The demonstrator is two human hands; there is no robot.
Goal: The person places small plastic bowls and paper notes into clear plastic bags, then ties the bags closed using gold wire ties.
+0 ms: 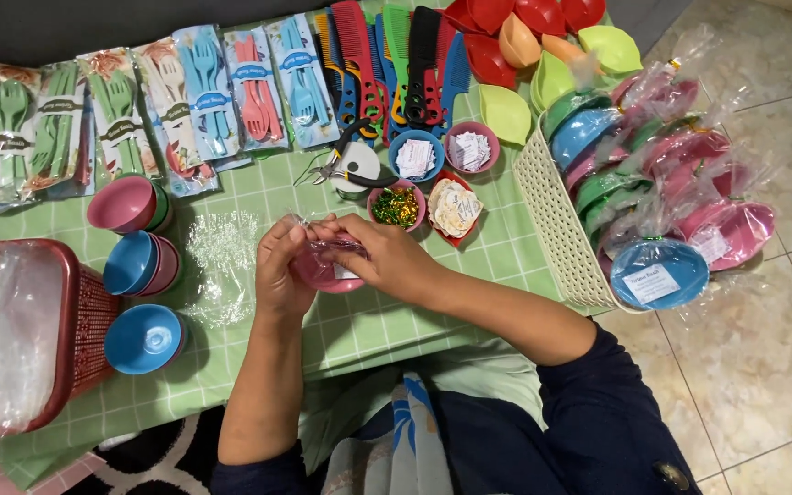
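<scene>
Near the middle of the green checked surface (pixel 387 321): left hand (pixel 281 266) pinching the crinkly clear plastic bag (pixel 327 249), right hand (pixel 387 252) closed round the small pink bowl (pixel 323 273) inside. Looks light, hard, not breakable. Bag thin, slippery. Best held by the bowl's rim.

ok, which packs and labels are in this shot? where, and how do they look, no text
Cutlery packs: far row, flat clear sleeves, green, cream, blue and pink pieces, dark bands.
Bagged bowls: in and beside the cream basket at right, clear wrap, pink, green, blue.
White label: rectangle on the nearest blue bagged bowl.
Paper slips: white, in small bowls at centre.
Pink bowl: in clear wrap, held by left hand and right hand.
</scene>
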